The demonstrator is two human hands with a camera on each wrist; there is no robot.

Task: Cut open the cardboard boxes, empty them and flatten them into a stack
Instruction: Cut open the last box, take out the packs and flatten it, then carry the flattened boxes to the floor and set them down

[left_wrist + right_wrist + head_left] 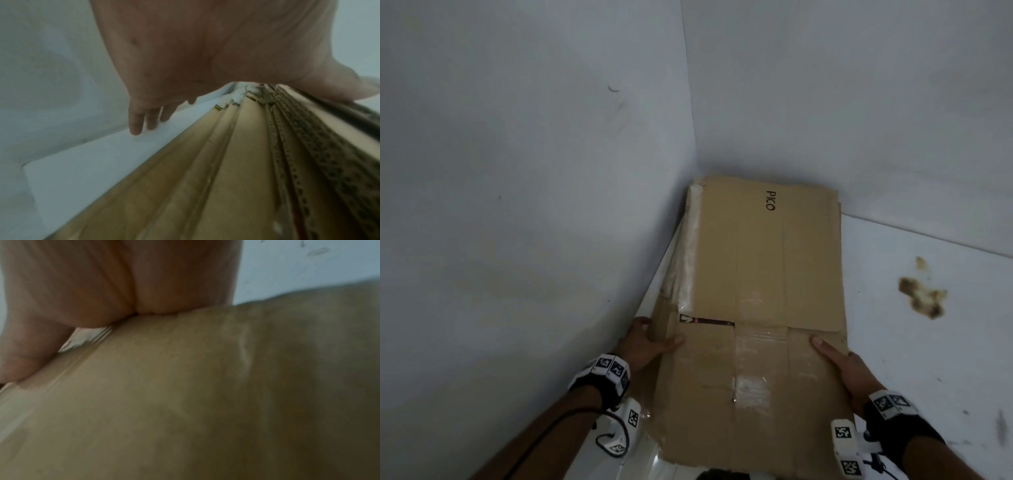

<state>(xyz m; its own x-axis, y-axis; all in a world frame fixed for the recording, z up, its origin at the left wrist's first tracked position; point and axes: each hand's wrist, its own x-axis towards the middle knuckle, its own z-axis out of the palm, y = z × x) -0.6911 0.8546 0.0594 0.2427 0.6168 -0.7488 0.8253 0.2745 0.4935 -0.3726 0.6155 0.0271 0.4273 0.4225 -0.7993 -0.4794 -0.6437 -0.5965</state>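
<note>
Head view shows a grey wall (517,171) on the left. Next comes the left hand (643,346). It grips the left edge of the flat cardboard (767,291), thumb on top and fingers out of sight there. Left wrist view shows those fingers (136,120) hanging straight beside the cardboard layers (236,162). The flat cardboard lies on the white floor (928,359), pushed into the corner where two walls meet. It has clear tape (751,359) and the word PICO on it. Then comes the right hand (842,366), flat with straight fingers pressing on the cardboard's right edge. Farther right, a brown stain (923,296) marks the floor.
</note>
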